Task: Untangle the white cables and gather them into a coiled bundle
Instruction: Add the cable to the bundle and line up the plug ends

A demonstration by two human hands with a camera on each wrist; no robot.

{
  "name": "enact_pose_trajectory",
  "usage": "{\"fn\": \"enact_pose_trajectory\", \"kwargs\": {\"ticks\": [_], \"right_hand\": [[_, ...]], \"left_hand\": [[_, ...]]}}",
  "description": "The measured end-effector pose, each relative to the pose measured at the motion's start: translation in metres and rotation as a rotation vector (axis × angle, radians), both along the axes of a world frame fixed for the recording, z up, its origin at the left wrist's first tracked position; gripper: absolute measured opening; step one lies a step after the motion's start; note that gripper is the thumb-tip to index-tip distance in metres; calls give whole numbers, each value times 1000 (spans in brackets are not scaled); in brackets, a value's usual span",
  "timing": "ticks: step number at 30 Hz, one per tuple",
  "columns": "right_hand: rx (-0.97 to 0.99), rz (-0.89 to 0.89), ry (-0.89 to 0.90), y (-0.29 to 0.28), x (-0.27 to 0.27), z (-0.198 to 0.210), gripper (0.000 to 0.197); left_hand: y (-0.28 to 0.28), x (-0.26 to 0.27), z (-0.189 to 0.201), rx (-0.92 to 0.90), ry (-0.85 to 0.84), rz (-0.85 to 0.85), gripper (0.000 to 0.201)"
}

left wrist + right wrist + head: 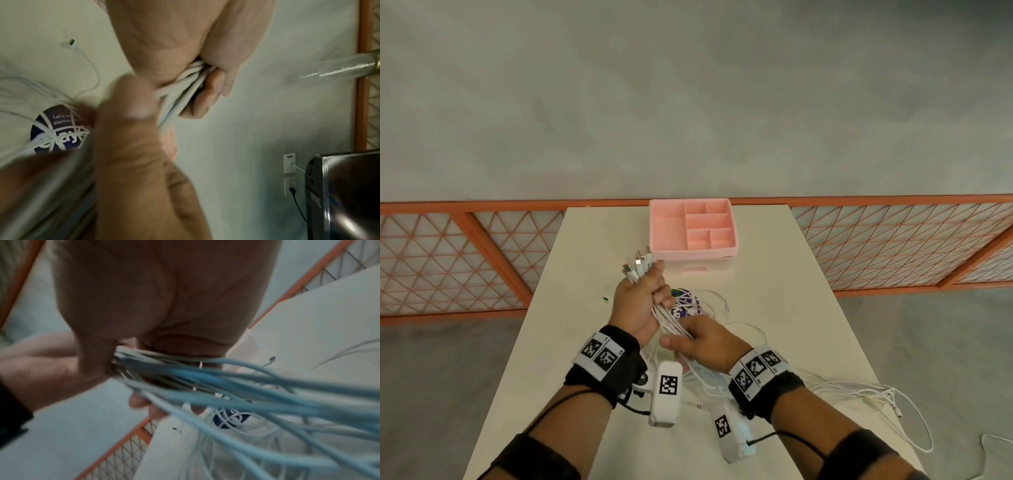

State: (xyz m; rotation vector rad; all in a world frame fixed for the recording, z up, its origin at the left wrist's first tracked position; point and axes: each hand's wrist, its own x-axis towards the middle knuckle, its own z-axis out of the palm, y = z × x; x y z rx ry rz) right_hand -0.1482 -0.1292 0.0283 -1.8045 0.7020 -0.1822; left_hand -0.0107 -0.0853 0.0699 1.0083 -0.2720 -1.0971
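Several white cables (671, 323) are gathered into one bunch above the white table (774, 274). My left hand (642, 301) grips the bunch near its top, and the plug ends (638, 265) stick up out of the fist. In the left wrist view its fingers (207, 91) curl round the strands (185, 84). Just below, my right hand (702, 342) holds the same bunch with thumb and fingers closed round it. Past that grip (123, 356) the cables (226, 386) fan out loose. The slack (859, 390) trails over the table's right edge.
A pink compartment tray (732, 236) stands at the table's far end, just beyond my left hand. Under the loose loops lies a round purple sticker (683, 305). A small white plug (605, 298) lies left of my left hand. An orange mesh fence (482, 253) runs behind the table.
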Motion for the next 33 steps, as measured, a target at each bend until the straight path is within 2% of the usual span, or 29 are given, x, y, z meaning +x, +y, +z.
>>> {"fn": "enact_pose_trajectory", "kwargs": {"ticks": [2, 6, 9, 12, 14, 16, 18, 19, 21, 22, 24, 26, 29, 31, 33], "right_hand": [[-44, 13, 32, 3, -2, -1, 39], [-144, -4, -10, 3, 1, -1, 30], [-109, 22, -13, 9, -1, -1, 33], [27, -44, 99, 6, -11, -5, 62], [62, -93, 284, -1, -24, -17, 74], [14, -82, 536, -11, -37, -39, 64], [-34, -99, 743, -18, -46, -53, 34], [-32, -106, 789, -20, -50, -56, 26], [10, -84, 802, -23, -57, -59, 26], [26, -79, 771, -25, -60, -61, 25], [48, -120, 645, -26, -62, -55, 6], [19, -245, 445, -29, -58, -45, 13], [118, -420, 75, -30, -40, -10, 10], [185, -462, -132, -29, -28, 17, 9], [211, -461, -293, -28, -18, 44, 10]], "left_hand": [[0, 4, -2, -2, 20, 30, 22], [4, -5, -9, -15, 41, -11, 25], [7, -6, -14, -35, 28, -21, 31], [7, 0, -12, -23, 16, -45, 36], [8, 5, -7, -29, 31, -56, 33], [9, 8, -5, -10, 13, -65, 33], [10, 6, -6, 21, -23, -82, 33], [10, 4, -7, 36, -39, -95, 33], [10, 0, -11, 65, -64, -122, 34], [10, -3, -13, 83, -83, -134, 35], [8, -7, -15, 118, -141, -147, 37], [7, -8, -18, 138, -222, -141, 42], [5, -8, -23, 148, -336, -107, 44], [3, -9, -24, 143, -378, -110, 32], [3, -11, -24, 125, -379, -126, 37]]}}
